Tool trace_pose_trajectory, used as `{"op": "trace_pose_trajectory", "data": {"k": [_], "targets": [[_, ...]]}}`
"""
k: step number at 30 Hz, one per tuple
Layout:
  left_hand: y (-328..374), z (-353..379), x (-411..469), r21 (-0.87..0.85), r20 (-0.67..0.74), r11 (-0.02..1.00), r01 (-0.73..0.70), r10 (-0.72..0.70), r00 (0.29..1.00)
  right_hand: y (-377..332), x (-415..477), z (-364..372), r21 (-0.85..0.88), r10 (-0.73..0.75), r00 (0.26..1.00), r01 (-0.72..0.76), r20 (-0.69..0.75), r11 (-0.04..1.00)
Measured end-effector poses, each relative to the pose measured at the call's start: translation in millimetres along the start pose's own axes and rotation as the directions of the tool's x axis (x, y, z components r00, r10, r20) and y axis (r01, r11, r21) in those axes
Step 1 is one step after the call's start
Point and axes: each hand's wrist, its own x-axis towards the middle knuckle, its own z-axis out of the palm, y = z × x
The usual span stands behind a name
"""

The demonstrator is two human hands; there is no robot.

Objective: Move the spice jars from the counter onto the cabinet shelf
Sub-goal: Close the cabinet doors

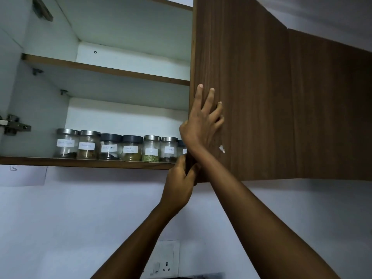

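Several labelled glass spice jars (109, 147) stand in a row on the bottom cabinet shelf (84, 162), some with steel lids, some with dark lids. The rightmost jar (181, 148) is half hidden behind my wrist. My right hand (203, 121) lies flat with fingers spread on the front of the brown cabinet door (261, 93), near its left edge. My left hand (181, 182) grips the door's lower left corner, fingers curled round the edge. Neither hand holds a jar.
The shelf above (104, 70) holds nothing I can see. A metal hinge (14, 125) sticks out at the cabinet's left side. On the white wall below are a switch and socket plate (164, 262) and a taped paper (23, 176).
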Motion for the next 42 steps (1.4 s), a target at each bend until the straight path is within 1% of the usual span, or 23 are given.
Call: {"op": "trace_pose_trajectory", "data": {"k": [3, 5, 7, 9, 11, 13, 18, 22, 25, 29, 33, 35, 39, 42], "targets": [[-16, -5, 9, -0.011, 0.005, 0.999, 0.034, -0.034, 0.999, 2, -2, 18, 0.006, -0.041, 0.999, 0.041, -0.005, 0.999], [-24, -8, 14, -0.049, -0.005, 0.997, 0.062, -0.062, 0.998, 3, -3, 32, 0.009, -0.071, 0.997, 0.071, -0.018, 0.997], [-32, -10, 18, -0.098, -0.03, 0.99, 0.102, -0.106, 0.994, 8, -6, 47, -0.013, -0.124, 0.99, 0.124, -0.06, 0.992], [-41, -11, 21, -0.164, -0.075, 0.973, 0.164, -0.178, 0.981, 18, -9, 62, -0.044, -0.196, 0.977, 0.193, -0.08, 0.98], [-49, -12, 23, -0.242, -0.12, 0.939, 0.245, -0.279, 0.953, 29, -10, 75, -0.076, -0.264, 0.962, 0.259, -0.065, 0.963], [-57, -11, 27, -0.276, -0.155, 0.914, 0.296, -0.346, 0.925, 37, -9, 83, -0.099, -0.312, 0.948, 0.305, -0.058, 0.947], [-76, -9, 29, -0.186, -0.254, 0.914, 0.361, -0.399, 0.881, 50, -9, 104, -0.129, -0.381, 0.924, 0.373, -0.038, 0.919], [-88, -7, 29, -0.174, -0.315, 0.895, 0.41, -0.445, 0.838, 53, -8, 121, -0.155, -0.373, 0.928, 0.368, -0.002, 0.917], [-94, -7, 33, -0.189, -0.32, 0.887, 0.422, -0.461, 0.828, 52, -7, 131, -0.191, -0.36, 0.933, 0.355, 0.01, 0.915], [-101, -2, 36, -0.193, -0.3, 0.874, 0.446, -0.486, 0.821, 53, -8, 136, -0.191, -0.362, 0.932, 0.357, 0.01, 0.914], [-103, 1, 37, -0.143, -0.307, 0.881, 0.451, -0.473, 0.826, 54, -8, 137, -0.197, -0.374, 0.927, 0.364, -0.012, 0.91], [-101, 0, 37, -0.091, -0.301, 0.883, 0.461, -0.465, 0.833, 55, -8, 137, -0.194, -0.38, 0.925, 0.371, -0.01, 0.908], [-93, -6, 29, 0.164, -0.327, 0.881, 0.444, -0.376, 0.867, 59, -7, 137, -0.141, -0.408, 0.913, 0.404, 0.005, 0.904], [-83, -12, 22, 0.324, -0.334, 0.858, 0.399, -0.29, 0.897, 60, -11, 132, -0.05, -0.401, 0.916, 0.4, -0.022, 0.915]]}}
